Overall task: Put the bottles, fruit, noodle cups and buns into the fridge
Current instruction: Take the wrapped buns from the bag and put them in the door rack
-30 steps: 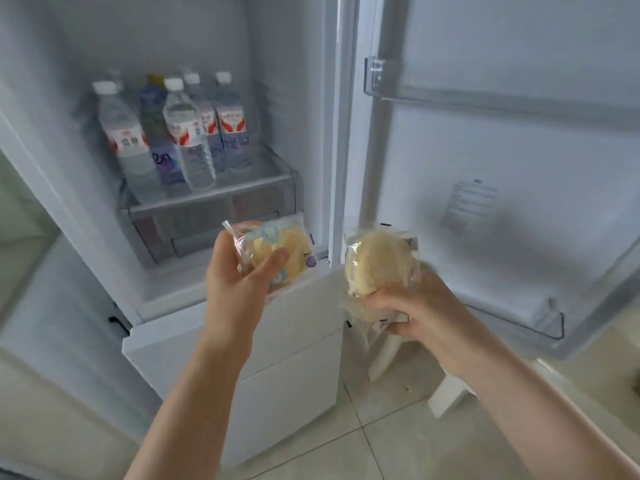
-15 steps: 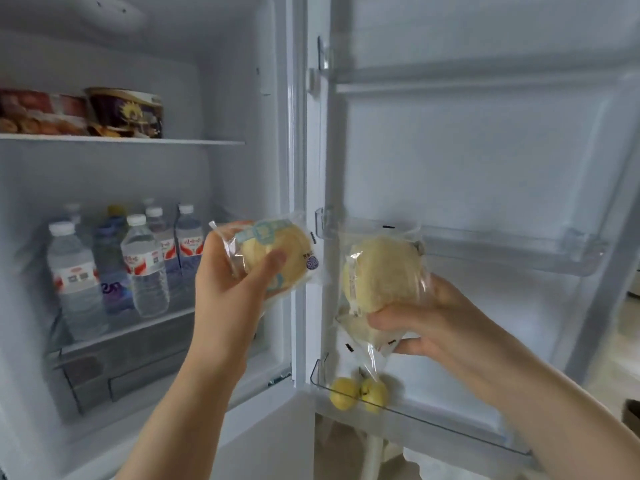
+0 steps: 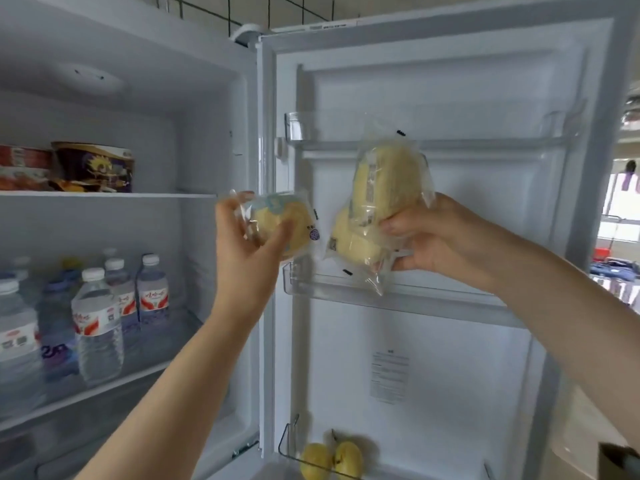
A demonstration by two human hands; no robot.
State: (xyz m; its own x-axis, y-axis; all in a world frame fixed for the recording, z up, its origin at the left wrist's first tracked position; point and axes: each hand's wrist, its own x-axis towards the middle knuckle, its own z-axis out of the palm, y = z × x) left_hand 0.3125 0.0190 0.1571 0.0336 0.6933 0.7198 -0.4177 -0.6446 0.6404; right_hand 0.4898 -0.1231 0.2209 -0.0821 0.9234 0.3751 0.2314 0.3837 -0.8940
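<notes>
Both hands have risen from fridge-floor level a second ago to mid-door height; buns look set for the door shelves. Left hand grips one wrapped bun, round, pale yellow, in crinkly clear film with blue print. Right hand clamps two wrapped buns, soft and domed, glossy film, just in front of the clear plastic door shelf. Below the right hand: two yellow fruit in the lowest door bin. Left of the left hand: ribbed water bottles, noodle cups above.
</notes>
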